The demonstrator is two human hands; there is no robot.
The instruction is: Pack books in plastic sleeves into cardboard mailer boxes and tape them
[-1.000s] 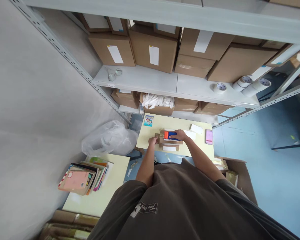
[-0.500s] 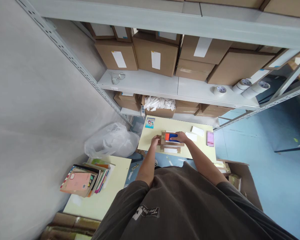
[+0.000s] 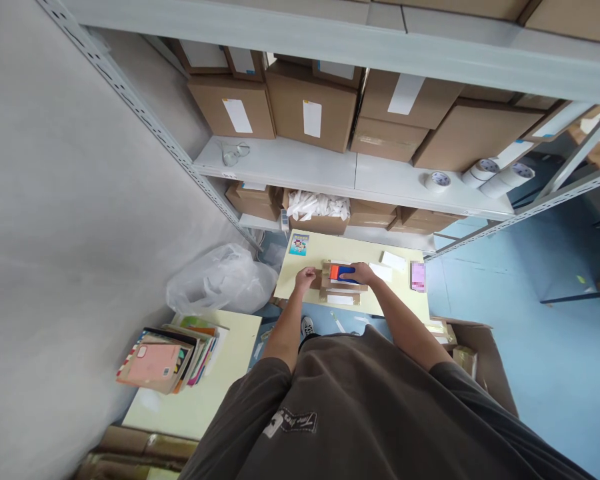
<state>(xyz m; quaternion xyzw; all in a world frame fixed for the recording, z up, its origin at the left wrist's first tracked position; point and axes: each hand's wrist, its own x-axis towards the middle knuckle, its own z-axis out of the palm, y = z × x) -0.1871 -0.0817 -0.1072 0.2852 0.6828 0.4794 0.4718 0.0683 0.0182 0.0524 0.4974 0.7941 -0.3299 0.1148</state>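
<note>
My right hand [image 3: 362,273] is closed around a blue and orange tape dispenser [image 3: 335,272], pressed against the top of a small cardboard box [image 3: 324,293]. At the box's left side, a brown flap [image 3: 317,279] sticks out. Just beyond that flap is my left hand [image 3: 306,275], its fingers curled together; whether anything thin is between them is too small to see. White labels show on the box's near part, including one label [image 3: 340,300] at the table's front edge.
The pale yellow table [image 3: 290,283] also bears a colourful card [image 3: 299,245], white boxes [image 3: 393,260] and a pink packet [image 3: 418,276]. Shelving with cartons [image 3: 313,113] and tape rolls [image 3: 438,181] rises behind. Books [image 3: 155,360] lie on a left table; an open carton [image 3: 490,360] stands right.
My left hand has moved slightly left and up, away from the box's side. My right hand stays on the box with the tape dispenser. The view has shifted slightly.
</note>
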